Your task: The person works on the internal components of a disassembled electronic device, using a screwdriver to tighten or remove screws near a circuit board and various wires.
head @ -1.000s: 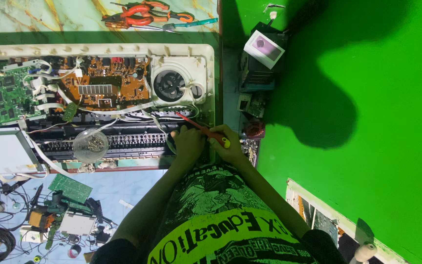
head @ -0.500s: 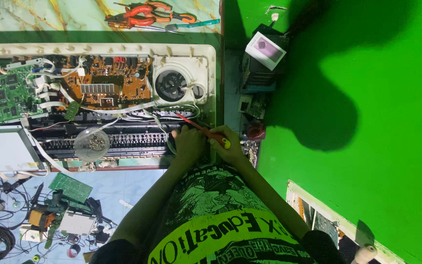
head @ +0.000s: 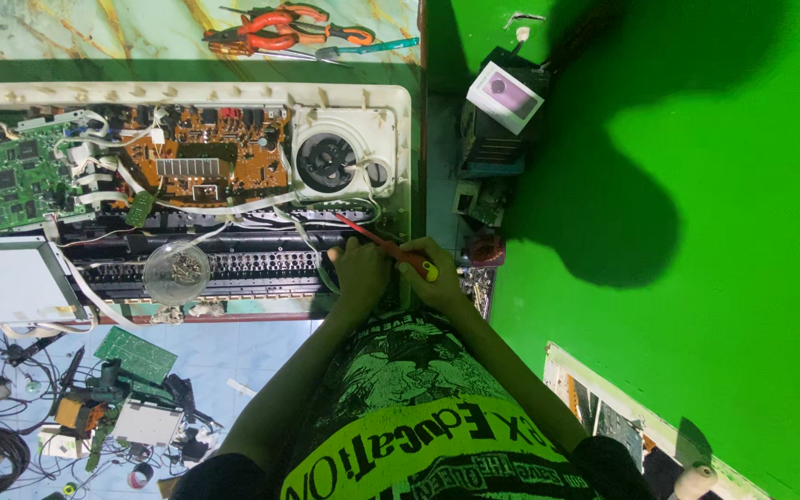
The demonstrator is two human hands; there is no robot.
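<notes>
The work lies on a floor of pale blue tiles near the person and marbled tiles farther off, shut in on the right by a bright green wall [head: 696, 306] that carries a large dark shadow. At far left, an opened electronic keyboard [head: 187, 93] in a cream casing shows a green circuit board [head: 16, 176], then a brown circuit board [head: 201, 162] and a round speaker [head: 328, 162]; a clear bowl of screws [head: 176, 272] sits on the black key-contact strip just nearer. Beyond the casing lie orange-handled pliers [head: 275, 26]. Loose parts and cables litter the blue tiles at near left. The left hand [head: 358, 273] rests curled on the keyboard's near right corner, fingers pressed down on the strip; whether it grips anything cannot be told. The right hand [head: 437, 278] is closed around a red screwdriver [head: 381, 243] with a yellow end cap. Its long axis runs diagonally, the tip pointing far and left into the casing below the speaker, the cap near and right.
</notes>
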